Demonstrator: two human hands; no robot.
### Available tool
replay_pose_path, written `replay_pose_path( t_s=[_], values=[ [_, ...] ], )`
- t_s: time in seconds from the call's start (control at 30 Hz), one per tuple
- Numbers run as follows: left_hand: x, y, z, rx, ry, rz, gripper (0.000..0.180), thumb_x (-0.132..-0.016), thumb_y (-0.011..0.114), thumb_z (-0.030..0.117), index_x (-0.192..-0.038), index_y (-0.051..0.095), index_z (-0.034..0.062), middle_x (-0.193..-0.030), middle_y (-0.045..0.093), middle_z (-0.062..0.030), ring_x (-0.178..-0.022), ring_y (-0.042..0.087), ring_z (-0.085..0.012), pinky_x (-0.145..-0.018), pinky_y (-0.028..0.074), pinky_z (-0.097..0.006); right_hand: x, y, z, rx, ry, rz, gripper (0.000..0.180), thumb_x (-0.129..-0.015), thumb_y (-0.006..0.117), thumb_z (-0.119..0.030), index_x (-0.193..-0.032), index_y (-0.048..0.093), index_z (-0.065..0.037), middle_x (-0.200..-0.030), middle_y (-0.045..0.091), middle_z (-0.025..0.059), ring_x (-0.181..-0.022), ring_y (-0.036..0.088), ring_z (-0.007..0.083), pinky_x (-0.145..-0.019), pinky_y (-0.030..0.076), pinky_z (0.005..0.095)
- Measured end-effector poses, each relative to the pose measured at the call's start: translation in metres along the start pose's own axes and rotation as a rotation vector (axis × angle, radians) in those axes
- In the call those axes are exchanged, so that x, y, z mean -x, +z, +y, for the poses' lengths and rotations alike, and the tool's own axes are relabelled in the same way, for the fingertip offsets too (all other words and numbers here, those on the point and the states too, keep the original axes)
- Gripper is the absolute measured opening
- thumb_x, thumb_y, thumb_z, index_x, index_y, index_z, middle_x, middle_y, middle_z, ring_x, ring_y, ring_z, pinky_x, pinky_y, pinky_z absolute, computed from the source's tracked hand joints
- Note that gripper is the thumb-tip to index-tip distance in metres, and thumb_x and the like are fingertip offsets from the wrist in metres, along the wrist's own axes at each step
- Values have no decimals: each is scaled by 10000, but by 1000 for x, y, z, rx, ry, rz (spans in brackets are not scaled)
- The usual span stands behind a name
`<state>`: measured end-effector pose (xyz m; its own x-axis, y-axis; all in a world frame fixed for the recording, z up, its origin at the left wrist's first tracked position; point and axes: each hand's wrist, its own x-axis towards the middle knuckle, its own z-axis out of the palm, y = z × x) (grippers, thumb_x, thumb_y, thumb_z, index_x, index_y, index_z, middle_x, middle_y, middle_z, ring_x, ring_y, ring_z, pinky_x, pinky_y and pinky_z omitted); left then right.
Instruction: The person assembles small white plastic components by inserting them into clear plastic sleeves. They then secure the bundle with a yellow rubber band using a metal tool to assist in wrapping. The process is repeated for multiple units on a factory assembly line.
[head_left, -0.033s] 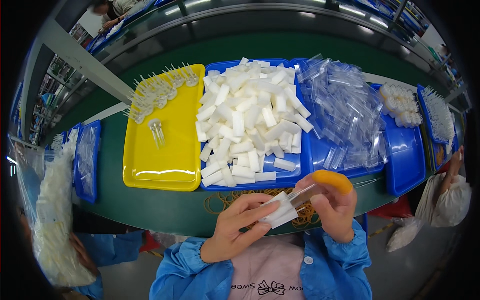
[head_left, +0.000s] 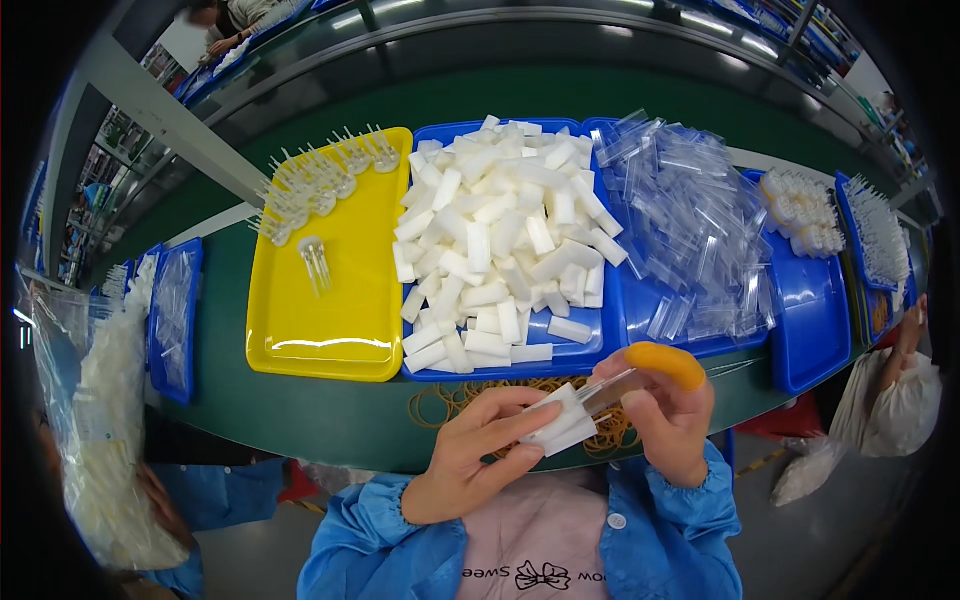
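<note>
While both hands pinch white foam blocks [head_left: 558, 420] and a clear sleeve [head_left: 612, 390] together, spare blocks fill the blue tray [head_left: 612, 335] just behind.

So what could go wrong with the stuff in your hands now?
The white blocks are pinched only by fingertips of the left hand and right hand, out past the table edge, so one might slip and drop to the floor. The clear sleeve looks thin and could crease or tear. The rubber bands lie loose near the edge and might get knocked off.
</note>
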<state>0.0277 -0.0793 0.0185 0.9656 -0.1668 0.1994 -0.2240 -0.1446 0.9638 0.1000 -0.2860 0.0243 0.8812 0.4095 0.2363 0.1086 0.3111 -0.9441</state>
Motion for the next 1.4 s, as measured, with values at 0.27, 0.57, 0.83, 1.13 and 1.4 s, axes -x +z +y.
replay_pose_path(
  t_s=[0.27, 0.57, 0.83, 1.13, 1.4],
  values=[
    [-1, 5, 3, -295, 71, -28, 372, -803, 644, 36, -1173, 612, 38, -1184, 527, -174, -944, 607, -250, -758, 528, -314, 0, -1, -1, -44, 69, 58, 349, -865, 498, 54, -1211, 477, 16, -1110, 604, 183, -997, 607, 215, -912, 470, 355],
    [-4, 10, -3, -479, 117, 5, 440, -785, 661, 67, -1215, 599, 138, -1156, 532, -139, -892, 601, -261, -708, 528, -316, 1, -8, 2, 4, 98, 61, 339, -869, 502, 43, -1206, 472, 16, -1098, 612, 169, -993, 608, 210, -896, 476, 341],
    [-10, 16, 3, -502, 160, 0, 426, -771, 666, 31, -1182, 626, 134, -1166, 533, -157, -906, 606, -260, -737, 525, -315, -1, -12, 2, -166, 170, 135, 320, -887, 548, -56, -1192, 475, 6, -1080, 619, 164, -941, 618, 197, -880, 477, 341],
    [-10, 17, 5, -512, 163, 2, 427, -762, 658, 8, -1171, 635, 128, -1174, 529, -172, -944, 597, -286, -759, 514, -323, 1, -11, 5, -254, 192, 175, 333, -896, 567, -91, -1199, 466, 3, -1076, 618, 163, -917, 626, 201, -861, 486, 342],
    [4, 17, -5, 368, -110, 165, 616, -798, 671, 0, -1345, 390, 33, -1226, 516, -159, -1038, 580, -230, -868, 499, -334, 7, 0, -4, -17, 14, 67, 337, -893, 556, -35, -1211, 460, 22, -1117, 597, 187, -990, 615, 230, -885, 493, 350]
  ],
)
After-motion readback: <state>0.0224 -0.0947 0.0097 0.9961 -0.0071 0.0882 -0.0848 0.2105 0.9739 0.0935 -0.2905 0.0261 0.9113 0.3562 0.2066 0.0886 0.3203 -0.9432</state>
